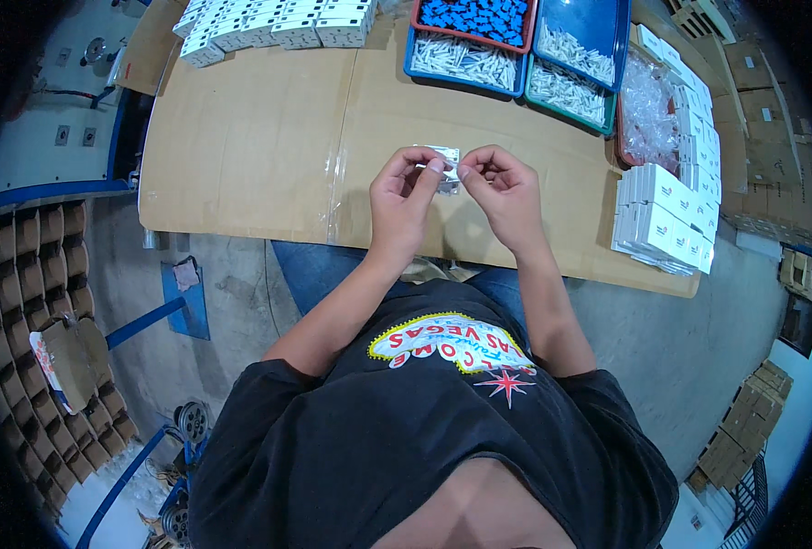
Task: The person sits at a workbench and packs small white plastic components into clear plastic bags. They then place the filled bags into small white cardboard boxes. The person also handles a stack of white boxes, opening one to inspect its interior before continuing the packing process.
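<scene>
A small clear, shiny packet [448,186] with something whitish in it is held up between my two hands, over the near middle of the table. My left hand [406,192] is closed, its thumb and forefinger pinching the packet's left side. On the opposite side my right hand [506,192] is closed too, thumb and forefinger pressed together at the packet's upper right. My fingers cover part of the packet, and what is inside it is too small to make out.
Cardboard [250,146] covers the table. At the back stand a red tray of blue pieces [474,20], a blue tray of white pieces [465,62] and a green tray [566,96]. White boxes [323,23] are stacked back left, flat white cartons [666,215] at right, beside clear bags [648,110].
</scene>
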`<state>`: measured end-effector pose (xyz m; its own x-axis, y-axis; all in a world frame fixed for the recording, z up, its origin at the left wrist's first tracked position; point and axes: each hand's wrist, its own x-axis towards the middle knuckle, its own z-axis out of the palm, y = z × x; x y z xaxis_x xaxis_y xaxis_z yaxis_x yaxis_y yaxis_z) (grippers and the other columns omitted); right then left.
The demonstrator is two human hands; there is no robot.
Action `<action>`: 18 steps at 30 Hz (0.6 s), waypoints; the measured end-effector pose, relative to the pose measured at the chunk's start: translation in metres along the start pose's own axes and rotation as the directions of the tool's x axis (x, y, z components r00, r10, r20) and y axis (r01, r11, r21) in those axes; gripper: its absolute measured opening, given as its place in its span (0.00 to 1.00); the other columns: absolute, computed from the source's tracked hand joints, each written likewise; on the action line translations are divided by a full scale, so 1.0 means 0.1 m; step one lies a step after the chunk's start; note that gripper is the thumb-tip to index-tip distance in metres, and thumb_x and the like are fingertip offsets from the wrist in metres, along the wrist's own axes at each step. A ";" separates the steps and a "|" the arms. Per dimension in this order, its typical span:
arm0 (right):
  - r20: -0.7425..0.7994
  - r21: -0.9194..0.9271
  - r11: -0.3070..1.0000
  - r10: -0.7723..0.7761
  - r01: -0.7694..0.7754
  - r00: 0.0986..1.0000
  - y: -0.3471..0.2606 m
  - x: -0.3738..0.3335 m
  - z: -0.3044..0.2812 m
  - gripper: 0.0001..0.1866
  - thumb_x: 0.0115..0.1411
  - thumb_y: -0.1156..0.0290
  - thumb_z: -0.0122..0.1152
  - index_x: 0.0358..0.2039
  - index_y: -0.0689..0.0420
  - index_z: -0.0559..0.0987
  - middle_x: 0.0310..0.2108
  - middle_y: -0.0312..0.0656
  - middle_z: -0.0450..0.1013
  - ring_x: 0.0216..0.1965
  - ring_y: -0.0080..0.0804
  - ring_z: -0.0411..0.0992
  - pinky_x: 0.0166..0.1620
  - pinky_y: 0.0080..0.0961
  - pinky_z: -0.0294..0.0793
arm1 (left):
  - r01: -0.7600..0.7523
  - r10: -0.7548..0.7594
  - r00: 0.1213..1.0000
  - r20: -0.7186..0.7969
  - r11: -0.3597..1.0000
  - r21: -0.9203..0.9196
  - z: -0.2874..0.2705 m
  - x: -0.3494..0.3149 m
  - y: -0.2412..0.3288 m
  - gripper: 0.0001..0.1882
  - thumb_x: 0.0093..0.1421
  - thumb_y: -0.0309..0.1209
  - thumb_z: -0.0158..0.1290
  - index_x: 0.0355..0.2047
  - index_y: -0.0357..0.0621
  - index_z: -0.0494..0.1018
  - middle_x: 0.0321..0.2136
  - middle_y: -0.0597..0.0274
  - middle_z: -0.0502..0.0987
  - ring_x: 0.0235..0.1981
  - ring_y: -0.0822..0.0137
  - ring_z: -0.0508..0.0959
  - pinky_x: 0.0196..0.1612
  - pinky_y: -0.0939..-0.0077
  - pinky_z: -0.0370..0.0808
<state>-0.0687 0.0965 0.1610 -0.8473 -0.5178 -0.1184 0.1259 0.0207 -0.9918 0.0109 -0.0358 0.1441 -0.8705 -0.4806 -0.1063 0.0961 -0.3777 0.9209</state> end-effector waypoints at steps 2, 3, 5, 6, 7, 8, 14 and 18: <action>0.006 -0.009 1.000 0.001 -0.001 1.000 0.00 0.00 0.00 0.04 0.63 0.76 0.67 0.38 0.61 0.81 0.29 0.28 0.74 0.31 0.11 0.69 0.35 0.11 0.68 | -0.009 0.009 1.000 0.006 1.000 0.004 -0.01 -0.01 -0.01 0.06 0.70 0.27 0.55 0.44 0.38 0.75 0.39 0.67 0.78 0.42 0.77 0.76 0.48 0.80 0.74; 0.009 -0.013 1.000 0.002 -0.002 1.000 0.00 0.00 0.00 0.04 0.63 0.76 0.66 0.38 0.61 0.81 0.29 0.28 0.74 0.31 0.11 0.69 0.35 0.11 0.68 | -0.014 0.014 1.000 0.009 1.000 0.005 -0.01 -0.01 -0.02 0.06 0.70 0.27 0.55 0.44 0.38 0.75 0.39 0.67 0.78 0.42 0.77 0.76 0.47 0.80 0.73; 0.013 -0.020 1.000 -0.003 0.003 1.000 0.01 -0.01 0.02 0.04 0.63 0.76 0.66 0.38 0.61 0.81 0.29 0.28 0.74 0.31 0.11 0.69 0.35 0.11 0.68 | -0.033 0.033 0.999 0.006 0.999 0.011 -0.02 -0.01 -0.05 0.06 0.70 0.27 0.55 0.44 0.38 0.75 0.39 0.67 0.78 0.41 0.78 0.76 0.47 0.81 0.73; 0.016 -0.024 1.000 -0.006 0.006 1.000 0.02 -0.01 0.03 0.04 0.63 0.76 0.66 0.38 0.61 0.81 0.29 0.28 0.73 0.31 0.10 0.69 0.35 0.11 0.69 | -0.042 0.042 0.999 0.005 0.999 0.014 -0.03 0.00 -0.06 0.07 0.70 0.27 0.55 0.44 0.38 0.75 0.39 0.67 0.78 0.41 0.78 0.76 0.46 0.81 0.73; 0.020 -0.017 1.000 -0.018 0.019 1.000 0.02 -0.01 0.03 0.05 0.63 0.77 0.66 0.38 0.61 0.81 0.30 0.28 0.73 0.31 0.10 0.68 0.35 0.11 0.69 | -0.037 0.037 0.999 -0.004 0.999 0.006 -0.02 0.00 -0.06 0.06 0.70 0.27 0.55 0.44 0.38 0.75 0.38 0.68 0.78 0.39 0.79 0.75 0.45 0.81 0.73; 0.025 -0.010 0.999 -0.031 0.031 0.999 0.03 -0.01 0.03 0.05 0.63 0.77 0.66 0.38 0.61 0.81 0.30 0.28 0.73 0.31 0.10 0.68 0.35 0.11 0.69 | -0.032 0.032 0.999 -0.013 0.999 -0.001 -0.01 0.01 -0.06 0.05 0.69 0.27 0.56 0.43 0.39 0.75 0.36 0.68 0.78 0.38 0.80 0.75 0.43 0.82 0.73; 0.028 -0.018 0.999 -0.037 0.038 0.999 0.09 0.00 0.00 0.05 0.63 0.77 0.66 0.39 0.61 0.81 0.31 0.28 0.74 0.31 0.10 0.69 0.35 0.11 0.69 | 0.013 -0.013 1.000 -0.001 0.999 -0.030 0.03 -0.01 -0.01 0.05 0.69 0.27 0.56 0.42 0.39 0.75 0.36 0.69 0.78 0.37 0.80 0.75 0.42 0.82 0.73; 0.016 0.017 0.999 -0.034 0.033 0.999 0.09 -0.01 0.02 0.05 0.64 0.76 0.66 0.39 0.61 0.81 0.31 0.28 0.74 0.31 0.10 0.69 0.34 0.10 0.68 | 0.035 -0.034 0.999 0.022 0.999 -0.037 0.02 -0.01 -0.05 0.05 0.69 0.27 0.57 0.42 0.39 0.76 0.37 0.68 0.78 0.38 0.80 0.75 0.43 0.81 0.74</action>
<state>-0.0654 0.0955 0.1527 -0.8428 -0.5315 -0.0843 0.1064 -0.0110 -0.9943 0.0104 -0.0321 0.1397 -0.8835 -0.4501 -0.1296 0.0835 -0.4236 0.9020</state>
